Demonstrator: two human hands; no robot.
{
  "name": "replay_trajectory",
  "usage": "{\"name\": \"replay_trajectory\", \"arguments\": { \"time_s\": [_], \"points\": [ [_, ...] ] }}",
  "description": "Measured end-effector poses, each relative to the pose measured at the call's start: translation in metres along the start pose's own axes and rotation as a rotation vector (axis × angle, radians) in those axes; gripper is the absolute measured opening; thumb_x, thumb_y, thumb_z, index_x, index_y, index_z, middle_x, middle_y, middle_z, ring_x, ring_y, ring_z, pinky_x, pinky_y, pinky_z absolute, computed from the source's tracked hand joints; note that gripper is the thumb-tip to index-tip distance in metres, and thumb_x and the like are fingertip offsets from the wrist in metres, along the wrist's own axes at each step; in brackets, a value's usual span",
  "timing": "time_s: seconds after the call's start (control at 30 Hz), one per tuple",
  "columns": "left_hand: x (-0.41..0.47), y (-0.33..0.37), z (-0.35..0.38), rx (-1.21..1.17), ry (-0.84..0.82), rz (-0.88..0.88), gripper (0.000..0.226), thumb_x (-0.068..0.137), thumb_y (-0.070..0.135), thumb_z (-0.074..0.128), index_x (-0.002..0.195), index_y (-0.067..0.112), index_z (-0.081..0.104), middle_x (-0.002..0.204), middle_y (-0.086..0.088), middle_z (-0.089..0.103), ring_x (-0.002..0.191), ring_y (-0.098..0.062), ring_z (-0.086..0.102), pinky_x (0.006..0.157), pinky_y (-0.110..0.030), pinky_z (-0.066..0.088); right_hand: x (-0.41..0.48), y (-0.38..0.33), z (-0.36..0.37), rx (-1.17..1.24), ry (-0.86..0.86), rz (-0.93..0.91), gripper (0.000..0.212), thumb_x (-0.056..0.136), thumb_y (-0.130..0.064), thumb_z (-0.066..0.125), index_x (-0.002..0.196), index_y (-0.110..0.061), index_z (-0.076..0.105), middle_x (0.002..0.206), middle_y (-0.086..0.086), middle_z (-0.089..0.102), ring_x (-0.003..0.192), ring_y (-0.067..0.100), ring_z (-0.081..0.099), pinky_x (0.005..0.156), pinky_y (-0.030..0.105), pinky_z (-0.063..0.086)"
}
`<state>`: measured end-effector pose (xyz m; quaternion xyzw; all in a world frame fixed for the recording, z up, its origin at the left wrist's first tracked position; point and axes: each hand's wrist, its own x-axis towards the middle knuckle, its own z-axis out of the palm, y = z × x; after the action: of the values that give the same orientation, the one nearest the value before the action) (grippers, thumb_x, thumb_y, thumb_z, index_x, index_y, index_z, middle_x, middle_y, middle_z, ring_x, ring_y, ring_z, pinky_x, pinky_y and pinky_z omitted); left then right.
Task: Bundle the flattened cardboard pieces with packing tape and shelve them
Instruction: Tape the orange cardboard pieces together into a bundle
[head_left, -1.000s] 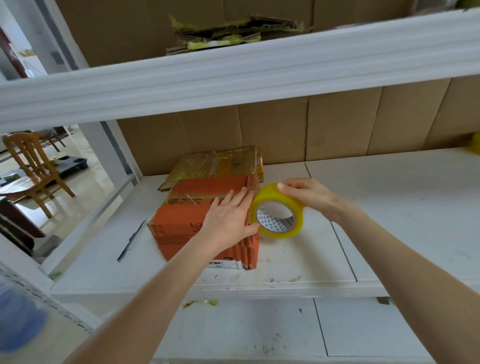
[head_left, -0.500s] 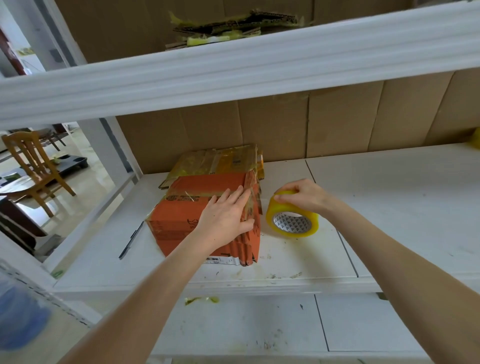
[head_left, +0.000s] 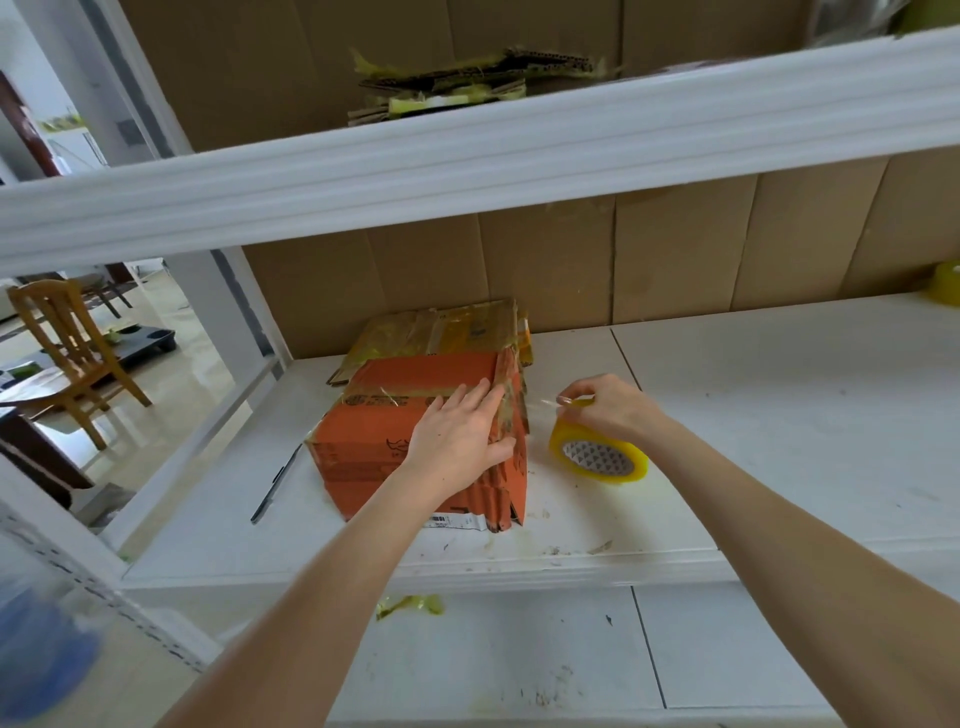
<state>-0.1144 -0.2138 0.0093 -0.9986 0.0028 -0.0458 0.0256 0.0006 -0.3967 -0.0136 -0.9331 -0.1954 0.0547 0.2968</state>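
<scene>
An orange stack of flattened cardboard (head_left: 384, 441) lies on the white middle shelf (head_left: 779, 415), partly wrapped in clear tape. My left hand (head_left: 462, 436) rests flat on its right top edge, thumb down the side. A yellow roll of packing tape (head_left: 597, 460) stands on the shelf just right of the stack. My right hand (head_left: 605, 408) grips the top of the roll, fingers pinching the tape near its free end. A second taped cardboard bundle (head_left: 447, 332) lies behind the orange stack.
Another bundle of cardboard (head_left: 467, 83) lies on the upper shelf. A black pen (head_left: 275, 483) lies left of the stack. A second yellow tape roll (head_left: 945, 283) sits far right. Tape scraps (head_left: 410, 605) lie on the lower shelf. A wooden chair (head_left: 67, 353) stands at left.
My right hand lowered the tape roll from beside the stack's top down onto the shelf. My left hand stayed pressed on the orange stack.
</scene>
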Motion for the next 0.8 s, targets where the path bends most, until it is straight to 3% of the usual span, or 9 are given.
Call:
{"name": "replay_trajectory", "arguments": {
  "time_s": [0.13,0.27,0.37,0.43,0.5,0.57,0.63,0.7,0.8],
  "points": [
    [0.002,-0.004,0.003,-0.017,0.02,0.005,0.074,0.094,0.058,0.039,0.153,0.023,0.01,0.16,-0.001,0.01,0.147,-0.02,0.011,0.117,-0.039,0.014,-0.002,0.0,0.003,0.083,0.0,-0.006,0.017,0.091,-0.044,0.058,0.104,-0.038,0.067,0.119,-0.008,0.063,0.099,0.014,0.051,0.076,0.029,0.04],
    [-0.001,-0.011,0.004,-0.085,0.082,-0.051,0.097,0.076,0.079,0.044,0.151,0.022,0.019,0.158,0.004,0.018,0.145,-0.015,0.017,0.115,-0.035,0.02,-0.003,-0.006,0.009,0.085,0.071,0.056,0.008,0.091,-0.045,0.058,0.087,-0.039,0.062,0.107,-0.004,0.063,0.093,0.018,0.056,0.07,0.029,0.044],
    [-0.009,-0.016,-0.001,-0.099,0.084,-0.07,0.109,0.064,0.09,0.025,0.15,0.022,0.023,0.158,0.004,0.021,0.145,-0.014,0.016,0.116,-0.037,0.015,0.001,-0.012,0.013,0.065,0.102,0.098,0.01,0.089,-0.044,0.058,0.083,-0.038,0.062,0.1,-0.003,0.061,0.09,0.021,0.056,0.07,0.029,0.044],
    [-0.016,-0.028,-0.006,-0.165,0.229,-0.11,0.095,0.074,0.081,0.013,0.143,0.022,0.039,0.15,0.003,0.038,0.14,-0.016,0.031,0.113,-0.038,0.024,0.004,-0.016,0.017,0.083,0.099,0.103,0.008,0.089,-0.042,0.06,0.084,-0.036,0.063,0.099,-0.001,0.061,0.089,0.021,0.056,0.071,0.03,0.045],
    [-0.025,-0.05,-0.008,-0.243,0.494,-0.196,0.066,0.092,0.064,0.016,0.122,0.023,0.059,0.124,0.003,0.06,0.117,-0.017,0.053,0.094,-0.034,0.041,0.007,-0.018,0.022,0.114,0.095,0.089,0.008,0.088,-0.039,0.061,0.081,-0.035,0.063,0.099,0.002,0.063,0.088,0.023,0.056,0.072,0.03,0.044],
    [-0.034,-0.08,-0.006,-0.292,0.713,-0.332,0.041,0.1,0.041,0.025,0.102,0.021,0.061,0.101,0.003,0.061,0.095,-0.016,0.054,0.075,-0.028,0.038,0.009,-0.022,0.024,0.118,0.087,0.081,0.01,0.087,-0.038,0.062,0.077,-0.036,0.063,0.097,0.003,0.066,0.089,0.025,0.059,0.072,0.031,0.045],
    [-0.041,-0.115,0.005,-0.393,0.801,-0.544,0.026,0.101,0.028,0.032,0.097,0.018,0.056,0.097,0.0,0.058,0.085,-0.015,0.05,0.068,-0.028,0.033,0.012,-0.024,0.025,0.105,0.076,0.077,0.009,0.086,-0.036,0.063,0.076,-0.035,0.064,0.099,0.005,0.068,0.092,0.027,0.06,0.077,0.033,0.049],
    [-0.049,-0.147,0.023,-0.462,0.755,-0.737,0.017,0.1,0.021,0.038,0.102,0.015,0.054,0.102,-0.006,0.059,0.082,-0.018,0.052,0.065,-0.03,0.037,0.015,-0.025,0.025,0.099,0.085,0.095,0.009,0.084,-0.035,0.063,0.076,-0.035,0.065,0.101,0.006,0.068,0.094,0.028,0.06,0.08,0.034,0.05],
    [-0.059,-0.179,0.058,-0.415,0.421,-0.84,0.028,0.098,0.018,0.044,0.125,0.012,0.05,0.124,-0.011,0.053,0.105,-0.029,0.055,0.079,-0.039,0.048,0.018,-0.026,0.027,0.108,0.097,0.118,0.011,0.084,-0.035,0.064,0.074,-0.035,0.065,0.1,0.006,0.068,0.092,0.026,0.06,0.074,0.031,0.046]
  ]
}}
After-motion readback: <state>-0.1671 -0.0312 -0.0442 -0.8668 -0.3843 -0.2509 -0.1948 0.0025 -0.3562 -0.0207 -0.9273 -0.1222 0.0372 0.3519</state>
